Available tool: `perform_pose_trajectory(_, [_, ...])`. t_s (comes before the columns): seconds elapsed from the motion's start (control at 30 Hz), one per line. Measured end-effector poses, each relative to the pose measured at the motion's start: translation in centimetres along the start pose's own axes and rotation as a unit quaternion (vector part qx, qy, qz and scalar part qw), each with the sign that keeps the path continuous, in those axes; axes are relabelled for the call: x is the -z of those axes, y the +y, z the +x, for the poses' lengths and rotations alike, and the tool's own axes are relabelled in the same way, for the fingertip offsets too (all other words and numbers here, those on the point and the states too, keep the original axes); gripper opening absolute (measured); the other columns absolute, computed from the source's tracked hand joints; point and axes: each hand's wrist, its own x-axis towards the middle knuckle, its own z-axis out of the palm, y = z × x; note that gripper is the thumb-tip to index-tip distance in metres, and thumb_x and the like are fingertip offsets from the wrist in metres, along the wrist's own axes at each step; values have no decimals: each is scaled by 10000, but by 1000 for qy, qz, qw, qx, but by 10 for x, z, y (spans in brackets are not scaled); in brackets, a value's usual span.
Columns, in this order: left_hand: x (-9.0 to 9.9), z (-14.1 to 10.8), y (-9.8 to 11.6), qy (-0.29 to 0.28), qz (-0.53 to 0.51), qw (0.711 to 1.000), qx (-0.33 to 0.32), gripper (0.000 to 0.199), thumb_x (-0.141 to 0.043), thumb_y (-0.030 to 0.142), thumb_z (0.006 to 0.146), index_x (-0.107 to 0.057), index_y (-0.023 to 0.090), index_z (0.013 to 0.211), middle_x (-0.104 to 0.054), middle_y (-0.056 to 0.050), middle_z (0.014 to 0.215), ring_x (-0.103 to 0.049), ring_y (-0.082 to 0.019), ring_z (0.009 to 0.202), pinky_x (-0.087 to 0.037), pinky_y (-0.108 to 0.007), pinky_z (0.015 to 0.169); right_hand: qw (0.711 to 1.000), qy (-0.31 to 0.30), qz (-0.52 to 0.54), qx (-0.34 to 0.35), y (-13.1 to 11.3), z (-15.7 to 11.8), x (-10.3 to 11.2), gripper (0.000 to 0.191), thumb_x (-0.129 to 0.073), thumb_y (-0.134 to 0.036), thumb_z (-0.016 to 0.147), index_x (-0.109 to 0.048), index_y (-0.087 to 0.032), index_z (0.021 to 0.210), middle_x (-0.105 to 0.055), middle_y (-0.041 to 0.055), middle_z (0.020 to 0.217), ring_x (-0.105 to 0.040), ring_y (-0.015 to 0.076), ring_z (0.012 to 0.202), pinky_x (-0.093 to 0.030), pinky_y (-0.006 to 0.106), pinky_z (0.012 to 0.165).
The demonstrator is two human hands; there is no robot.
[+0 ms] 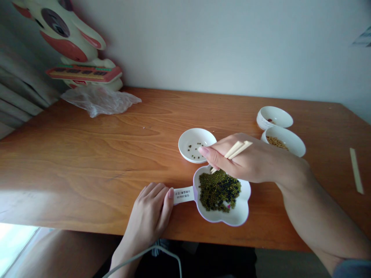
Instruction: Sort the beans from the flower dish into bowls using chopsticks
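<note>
Brown wooden table (116, 154) stands against a pale wall (185, 46), and at ten o'clock there is a cow-shaped toy keyboard (84, 73) with a clear plastic bag (101, 101) before it. Near the centre, toward five o'clock, lies the flower-shaped dish (242, 210) with green and dark beans (218, 191). The left hand (150, 210) has its fingers closed around the dish's labelled handle, at the nine o'clock side. The right hand (246, 158) is grasping the chopsticks (237, 150), tips at the dish's twelve o'clock edge. Just beyond is a small bowl (189, 138) holding few beans; two other bowls (297, 148) sit toward two o'clock.
</note>
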Motion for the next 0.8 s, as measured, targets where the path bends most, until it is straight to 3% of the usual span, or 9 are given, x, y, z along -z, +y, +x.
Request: perform_pose_trajectory(0.8, [0, 1, 1, 2, 5, 1000, 0, 359, -389, 247, 1114, -466, 222, 764, -567, -28, 784, -490, -212, 739, -375, -368, 753, 999, 23, 18, 34, -3, -1, -4, 503, -289, -459, 1144, -354, -201, 717, -409, -41, 604, -318, 107, 550, -183, 347, 604])
